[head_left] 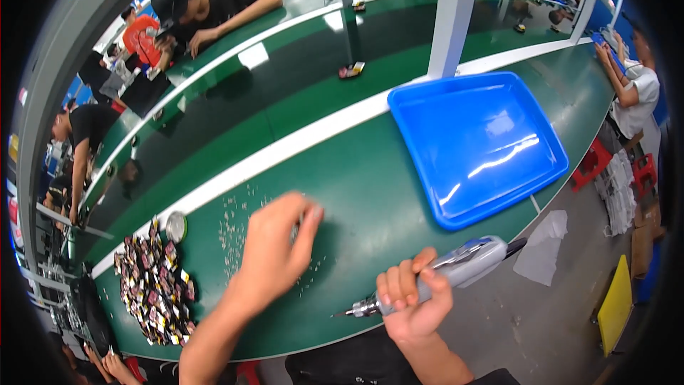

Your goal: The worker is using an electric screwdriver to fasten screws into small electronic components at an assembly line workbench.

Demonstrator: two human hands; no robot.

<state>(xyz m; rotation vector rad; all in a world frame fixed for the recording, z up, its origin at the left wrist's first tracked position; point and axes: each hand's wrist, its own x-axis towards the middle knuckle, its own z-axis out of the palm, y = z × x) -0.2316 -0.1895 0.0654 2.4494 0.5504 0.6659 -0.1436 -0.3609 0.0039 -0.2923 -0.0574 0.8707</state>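
- Two bare hands work over a green tabletop (377,192); the right hand (413,296) is closed around a grey-and-white power screwdriver (467,262), its fingers wrapped about the barrel; the tool lies slantwise at the near edge, its bit pointing left.
- The left hand (276,246) is partly curled, thumb near the forefinger; whether it pinches anything I cannot tell; it is above scattered tiny pale pieces (229,232), which show on both sides of it.
- To the left sits a heap of small dark parts (151,289) with yellow and white patches; a round container (176,227) stands just beside its upper end.
- Beyond the screwdriver, a blue tray (484,146) rests near a grey post (452,21).
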